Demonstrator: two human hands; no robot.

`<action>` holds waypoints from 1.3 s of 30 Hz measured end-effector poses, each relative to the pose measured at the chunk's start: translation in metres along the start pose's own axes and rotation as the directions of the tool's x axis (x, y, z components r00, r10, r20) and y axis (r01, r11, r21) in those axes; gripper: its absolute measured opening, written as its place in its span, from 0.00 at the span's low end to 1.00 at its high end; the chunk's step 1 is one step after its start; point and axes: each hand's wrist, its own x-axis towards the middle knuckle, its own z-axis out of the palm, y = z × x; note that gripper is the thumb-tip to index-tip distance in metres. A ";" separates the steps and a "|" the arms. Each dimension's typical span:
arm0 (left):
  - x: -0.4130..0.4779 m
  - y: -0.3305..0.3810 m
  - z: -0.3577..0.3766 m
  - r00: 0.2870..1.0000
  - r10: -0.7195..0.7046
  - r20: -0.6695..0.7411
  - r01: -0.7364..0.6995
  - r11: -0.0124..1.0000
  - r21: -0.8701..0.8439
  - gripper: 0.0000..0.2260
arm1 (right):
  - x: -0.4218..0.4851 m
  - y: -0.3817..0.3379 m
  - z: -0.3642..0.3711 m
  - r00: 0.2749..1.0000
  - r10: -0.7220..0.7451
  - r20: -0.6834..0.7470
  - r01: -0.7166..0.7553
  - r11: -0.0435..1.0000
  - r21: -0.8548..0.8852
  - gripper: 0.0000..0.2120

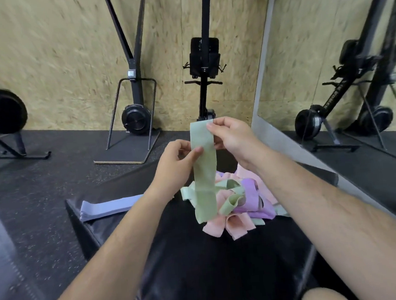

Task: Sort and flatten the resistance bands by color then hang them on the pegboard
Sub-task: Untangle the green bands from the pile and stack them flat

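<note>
Green band (204, 163): we are holding it upright above the black padded surface (200, 256), its lower end hanging in front of the mixed pile (239, 208).
Left hand (177, 161): we are pinching the band's left edge partway down, thumb on the front face, fingers curled behind.
Right hand (231, 135): we are pinching the top right corner between thumb and fingertips.
Handling: we are judging it light, thin and limp, as it is draping under its own weight (probably stretchy, so a hard pull would distort it).
Where to hold: we are recommending both ends, across the full width, to flatten the loop.
Pile contents: pink, purple and green bands are lying tangled together.
Blue-grey stack (109, 207): flattened bands are lying at the surface's left edge, well apart from the pile.
Pegboard: not in view.
</note>
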 end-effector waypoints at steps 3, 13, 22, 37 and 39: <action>-0.003 0.037 -0.006 0.999 0.038 0.003 -0.038 0.999 0.025 0.10 | -0.013 -0.025 -0.012 0.997 -0.012 0.079 0.004 0.996 0.093 0.09; -0.055 0.079 -0.020 0.983 -0.146 0.114 0.158 0.982 -0.104 0.10 | -0.077 -0.043 -0.037 0.988 0.100 0.115 -0.109 0.991 0.080 0.11; -0.093 0.073 -0.018 0.981 -0.196 0.008 0.196 0.978 -0.076 0.12 | -0.144 -0.027 -0.031 0.983 0.162 0.090 -0.165 0.986 0.035 0.20; -0.124 0.066 -0.014 0.988 -0.030 0.149 0.009 0.990 0.144 0.03 | -0.169 -0.003 -0.034 0.984 -0.171 0.052 0.178 0.963 -0.204 0.03; -0.125 0.065 -0.015 0.986 0.106 0.128 -0.143 0.933 0.331 0.03 | -0.169 -0.003 -0.035 0.980 -0.192 0.054 0.199 0.955 -0.219 0.03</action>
